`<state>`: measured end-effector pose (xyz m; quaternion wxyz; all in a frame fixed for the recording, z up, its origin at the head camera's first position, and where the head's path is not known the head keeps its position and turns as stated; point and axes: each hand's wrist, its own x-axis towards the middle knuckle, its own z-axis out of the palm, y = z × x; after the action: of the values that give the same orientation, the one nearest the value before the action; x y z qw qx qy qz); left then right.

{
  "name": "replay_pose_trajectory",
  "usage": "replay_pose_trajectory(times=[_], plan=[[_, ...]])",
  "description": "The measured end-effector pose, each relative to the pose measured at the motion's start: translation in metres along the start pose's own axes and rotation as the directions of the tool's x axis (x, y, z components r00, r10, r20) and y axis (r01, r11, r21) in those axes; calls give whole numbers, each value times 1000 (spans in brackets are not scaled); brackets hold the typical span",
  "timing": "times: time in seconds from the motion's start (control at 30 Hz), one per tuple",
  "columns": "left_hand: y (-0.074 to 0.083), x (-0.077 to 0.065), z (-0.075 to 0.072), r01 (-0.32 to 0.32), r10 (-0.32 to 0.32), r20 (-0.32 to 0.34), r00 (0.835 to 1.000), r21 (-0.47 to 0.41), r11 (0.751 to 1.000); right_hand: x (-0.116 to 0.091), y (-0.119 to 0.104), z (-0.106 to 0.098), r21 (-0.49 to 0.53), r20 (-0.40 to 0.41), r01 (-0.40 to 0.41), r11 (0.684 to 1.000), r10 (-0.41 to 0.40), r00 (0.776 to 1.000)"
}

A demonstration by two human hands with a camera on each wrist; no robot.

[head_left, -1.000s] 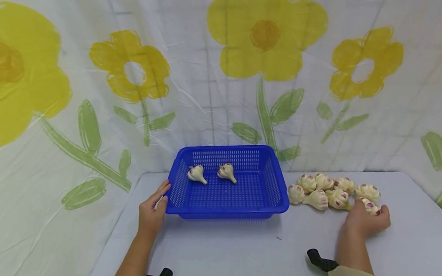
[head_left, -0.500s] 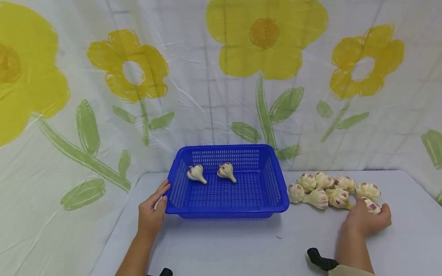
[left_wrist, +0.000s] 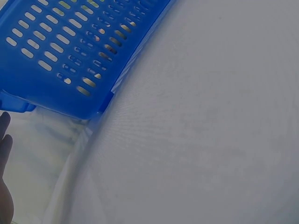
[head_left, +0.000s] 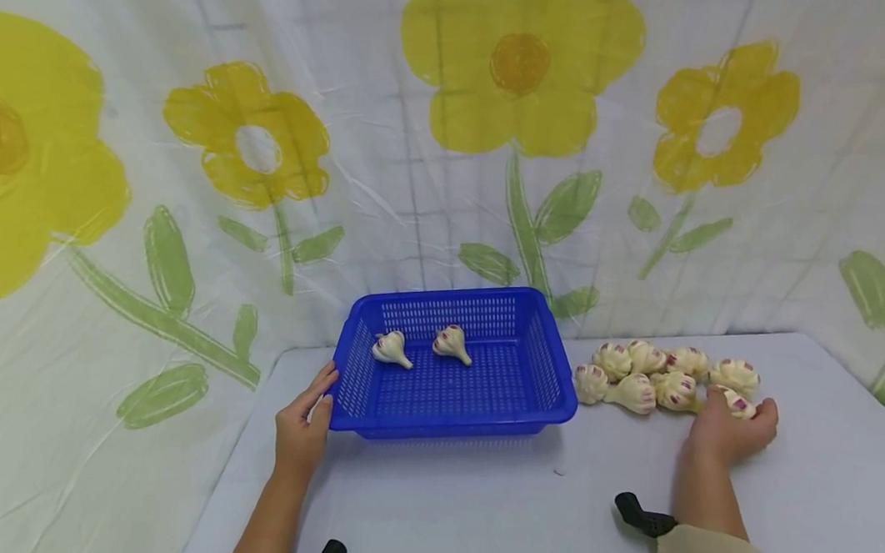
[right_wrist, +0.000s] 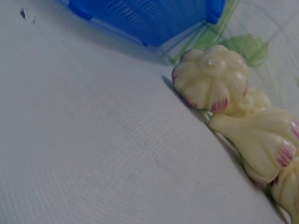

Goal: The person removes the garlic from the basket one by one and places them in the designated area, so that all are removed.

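A blue plastic basket (head_left: 453,427) stands near the middle of the table, with two white-and-purple garlic bulbs, one on the left (head_left: 390,348) and another beside it (head_left: 451,342), lying inside. My left hand (head_left: 301,436) rests its straight fingers against the basket's left rim. In the left wrist view, a pair of fingers (left_wrist: 4,144) shows beside the basket's wall (left_wrist: 28,81). At the right, my right hand (head_left: 727,433) holds a garlic bulb (head_left: 740,403) between thumb and fingers, low by the table. The right wrist view leaves that hand out of frame.
Several more garlic bulbs (head_left: 635,394) lie bunched in rows right of the basket, the nearest one (right_wrist: 210,79) close to its wall. A tiny dark scrap (head_left: 559,472) lies on the white tabletop (head_left: 475,512). Behind hangs a flower-printed curtain (head_left: 370,223).
The head view has shifted slightly. Both hands keep nearly the same places, the left at the basket and the right on the garlic bulb.
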<state>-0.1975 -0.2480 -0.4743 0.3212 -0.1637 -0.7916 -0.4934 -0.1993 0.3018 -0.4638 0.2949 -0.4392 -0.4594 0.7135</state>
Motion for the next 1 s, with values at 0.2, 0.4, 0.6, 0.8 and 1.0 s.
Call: replay_pose_trajectory(times=[0.2, 0.4, 0.6, 0.8, 1.0], plan=[[-2, 1, 0, -15, 15, -4, 1000, 1, 1000, -2, -2, 2, 28, -28, 23, 999, -22, 999], [-2, 1, 1, -18, 18, -3, 1000, 10, 1000, -2, -2, 3, 49, -50, 14, 999, -12, 999], [-1, -1, 0, -1, 1, -4, 1000, 9, 1000, -3, 1, 0, 47, -53, -1, 999, 4, 999], [-2, 0, 0, -9, 9, -9, 1000, 13, 1000, -3, -1, 2, 40, -52, 9, 999, -7, 999], [5, 1, 2, -24, 25, -14, 1000, 34, 999, -9, -4, 1, 4, -57, 41, 999, -40, 998]])
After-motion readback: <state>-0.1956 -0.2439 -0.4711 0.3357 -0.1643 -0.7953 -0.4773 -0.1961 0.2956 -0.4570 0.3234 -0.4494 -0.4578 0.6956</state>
